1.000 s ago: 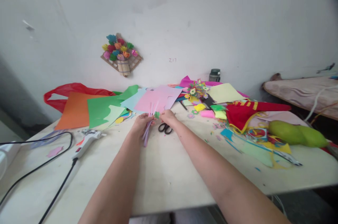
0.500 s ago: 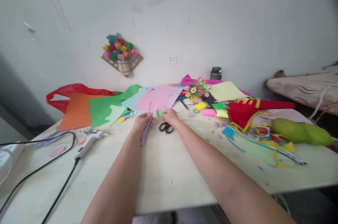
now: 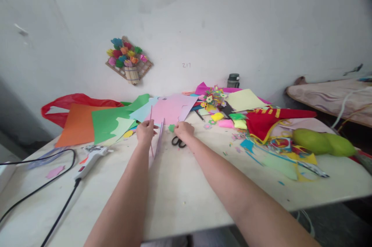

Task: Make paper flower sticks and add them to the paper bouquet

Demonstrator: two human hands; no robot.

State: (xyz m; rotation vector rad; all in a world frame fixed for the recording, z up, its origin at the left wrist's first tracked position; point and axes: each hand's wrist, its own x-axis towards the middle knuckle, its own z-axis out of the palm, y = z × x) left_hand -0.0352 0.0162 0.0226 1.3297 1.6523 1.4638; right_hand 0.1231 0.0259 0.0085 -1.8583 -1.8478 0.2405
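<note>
Between the thumb and fingers of my left hand (image 3: 146,132) is a thin pinkish paper strip (image 3: 151,112), standing roughly upright. Pale purple strips (image 3: 159,138) slant just to the right of that hand; whether they still touch it I cannot tell. My right hand (image 3: 184,130) is closed in a pinch on a small green paper piece (image 3: 171,127), which pokes out at the fingertips. Black-handled scissors (image 3: 178,142) lie on the table below the right hand, their blades partly hidden. Behind both hands lies a pink paper sheet (image 3: 171,108).
A white glue gun (image 3: 91,161) with a black cord lies left. Orange (image 3: 78,125) and green sheets (image 3: 104,125) spread behind it. A paper flower bunch (image 3: 214,99), clay packs (image 3: 226,123), red cloth (image 3: 263,123) and green fruit-like objects (image 3: 322,142) sit right.
My left hand has moved left, away from the right hand. The purple strips, bunched in it before, now stand apart from the single strip. The right hand keeps its pinch on the green piece.
</note>
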